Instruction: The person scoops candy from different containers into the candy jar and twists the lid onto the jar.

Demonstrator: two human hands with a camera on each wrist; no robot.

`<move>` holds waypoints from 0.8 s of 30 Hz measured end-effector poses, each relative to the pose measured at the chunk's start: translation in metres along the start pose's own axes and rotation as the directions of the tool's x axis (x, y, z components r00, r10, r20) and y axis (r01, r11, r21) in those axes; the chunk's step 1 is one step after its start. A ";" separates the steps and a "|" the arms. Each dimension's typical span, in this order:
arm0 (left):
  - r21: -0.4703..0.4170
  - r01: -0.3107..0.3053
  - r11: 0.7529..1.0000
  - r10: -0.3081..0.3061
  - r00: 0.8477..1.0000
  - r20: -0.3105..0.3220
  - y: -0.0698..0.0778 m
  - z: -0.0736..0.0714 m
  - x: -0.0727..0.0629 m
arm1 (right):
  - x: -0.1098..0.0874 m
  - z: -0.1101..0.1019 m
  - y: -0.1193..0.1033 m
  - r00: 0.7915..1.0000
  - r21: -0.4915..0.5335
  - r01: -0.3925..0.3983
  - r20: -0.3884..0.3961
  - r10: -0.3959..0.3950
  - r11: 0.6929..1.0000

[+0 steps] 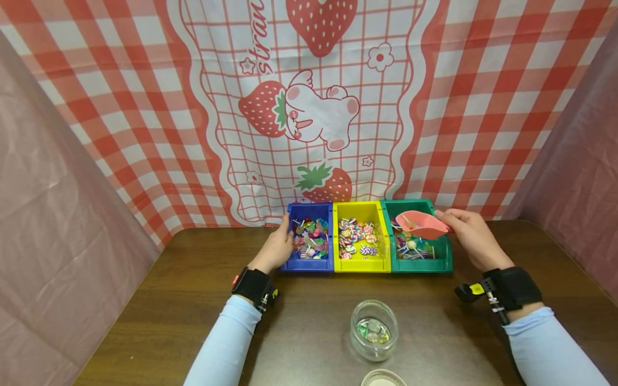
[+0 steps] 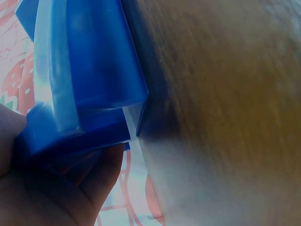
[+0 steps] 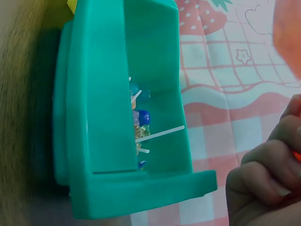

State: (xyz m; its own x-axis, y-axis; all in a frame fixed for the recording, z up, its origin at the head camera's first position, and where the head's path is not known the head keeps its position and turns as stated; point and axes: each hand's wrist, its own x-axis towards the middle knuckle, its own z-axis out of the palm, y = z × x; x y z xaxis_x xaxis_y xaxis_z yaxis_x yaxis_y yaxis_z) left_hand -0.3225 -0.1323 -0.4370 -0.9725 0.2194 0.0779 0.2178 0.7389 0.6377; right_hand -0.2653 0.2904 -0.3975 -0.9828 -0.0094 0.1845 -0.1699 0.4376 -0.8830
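Observation:
At the back of the table, my left hand (image 1: 276, 247) grips the outer side wall of the blue bin (image 1: 309, 265). The left wrist view has the thumb and fingers on either side of that blue wall (image 2: 103, 61). My right hand (image 1: 473, 236) pinches the handle of a pink scoop (image 1: 425, 228), raised over the green bin (image 1: 425, 266). Something small and pale shows inside the scoop, too unclear to name. Mixed small candies and lollipops lie in the green bin, seen partly in the right wrist view behind its front wall (image 3: 103, 94).
Between the two bins stands a yellow bin (image 1: 362, 265) with swirled lollipops (image 1: 354, 231). Nearer on the brown table (image 1: 193, 300) is a glass jar (image 1: 374, 351) with several greenish pieces at its bottom. A round lid (image 1: 383, 379) is cut off below it. A checked cloth (image 1: 463, 107) hangs behind.

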 end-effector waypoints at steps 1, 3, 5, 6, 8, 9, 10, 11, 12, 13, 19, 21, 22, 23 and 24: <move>-0.004 0.004 1.000 -0.004 1.000 0.007 0.000 0.000 0.000 | -0.001 0.001 -0.002 1.000 0.011 0.009 0.011 -0.009 1.000; -0.007 0.006 1.000 -0.006 1.000 0.012 0.000 0.000 0.000 | -0.002 0.003 -0.007 0.999 0.029 0.025 0.034 -0.026 0.999; -0.006 0.008 1.000 -0.008 1.000 0.015 0.000 0.000 0.000 | -0.003 0.005 -0.012 0.997 0.033 0.044 0.054 -0.046 0.998; -0.005 0.009 1.000 -0.009 1.000 0.016 0.000 0.000 0.000 | -0.004 0.005 -0.014 0.996 0.031 0.059 0.065 -0.061 0.998; -0.002 0.007 1.000 -0.007 1.000 0.011 0.000 0.000 0.000 | -0.005 0.007 -0.020 0.992 0.017 0.093 0.081 -0.094 0.996; -0.002 0.007 1.000 -0.007 1.000 0.012 0.000 0.000 0.000 | -0.005 0.008 -0.022 0.989 0.010 0.114 0.089 -0.115 0.993; -0.002 0.008 1.000 -0.007 1.000 0.012 0.000 0.000 0.000 | -0.006 0.010 -0.025 0.986 0.005 0.136 0.099 -0.136 0.991; -0.003 0.008 1.000 -0.008 1.000 0.012 0.000 0.000 0.000 | -0.007 0.011 -0.027 0.982 -0.003 0.158 0.108 -0.156 0.987; 0.000 0.009 1.000 -0.009 1.000 0.010 0.000 0.000 0.000 | -0.008 0.013 -0.029 0.978 -0.013 0.176 0.119 -0.174 0.984; -0.003 0.010 1.000 -0.010 1.000 0.012 0.000 0.000 0.000 | -0.009 0.015 -0.030 0.974 -0.021 0.191 0.132 -0.186 0.981; -0.002 0.011 1.000 -0.011 1.000 0.014 0.000 0.000 -0.001 | -0.013 0.028 -0.037 0.935 -0.068 0.293 0.230 -0.271 0.954; -0.001 0.010 1.000 -0.010 1.000 0.013 0.000 0.000 -0.001 | -0.014 0.033 -0.038 0.920 -0.063 0.318 0.261 -0.292 0.946; -0.001 0.010 1.000 -0.010 1.000 0.013 0.000 0.000 -0.001 | -0.014 0.035 -0.039 0.915 -0.060 0.324 0.274 -0.296 0.944; -0.006 0.012 1.000 -0.012 1.000 0.017 0.000 0.000 -0.001 | -0.015 0.037 -0.040 0.911 -0.060 0.329 0.284 -0.300 0.942; -0.009 0.014 1.000 -0.014 1.000 0.018 0.001 -0.001 -0.001 | -0.015 0.039 -0.040 0.905 -0.061 0.337 0.295 -0.306 0.940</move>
State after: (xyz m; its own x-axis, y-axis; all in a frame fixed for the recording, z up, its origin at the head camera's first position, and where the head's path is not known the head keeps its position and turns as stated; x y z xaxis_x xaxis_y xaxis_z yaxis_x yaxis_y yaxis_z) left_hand -0.3215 -0.1322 -0.4361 -0.9738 0.2208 0.0552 0.2035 0.7361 0.6456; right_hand -0.2465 0.2377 -0.3823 -0.8591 -0.4077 0.3094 -0.4865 0.4627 -0.7411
